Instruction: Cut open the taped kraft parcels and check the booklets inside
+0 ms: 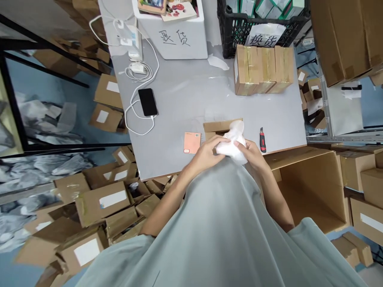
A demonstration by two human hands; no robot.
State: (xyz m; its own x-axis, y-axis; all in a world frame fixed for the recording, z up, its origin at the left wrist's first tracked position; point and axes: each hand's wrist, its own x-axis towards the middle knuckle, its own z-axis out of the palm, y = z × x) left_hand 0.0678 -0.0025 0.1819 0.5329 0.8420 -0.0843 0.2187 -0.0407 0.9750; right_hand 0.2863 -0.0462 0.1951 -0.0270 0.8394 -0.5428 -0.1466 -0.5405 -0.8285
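Both hands hold a bundle of thin white wrapping (pixel 231 147) close to my body at the table's front edge. My left hand (pixel 211 152) grips it from the left, and my right hand (pixel 253 153) pinches its right side. What lies inside the wrapping, if anything, is hidden. Just behind the bundle an opened cardboard box (pixel 220 126) shows its flap and part of its inside. A flat pink-orange square card or packet (pixel 192 142) lies left of the left hand. To the right of the right hand rests a red and black box cutter (pixel 262 140).
On the table (pixel 185 95) are a phone (pixel 147 102) on a white cable, a power strip (pixel 134 44), a white bin (pixel 182 42), a black crate (pixel 233 30) and three taped boxes (pixel 263 71). A large open carton (pixel 311 191) stands below right; many cartons (pixel 101 203) pile up at left.
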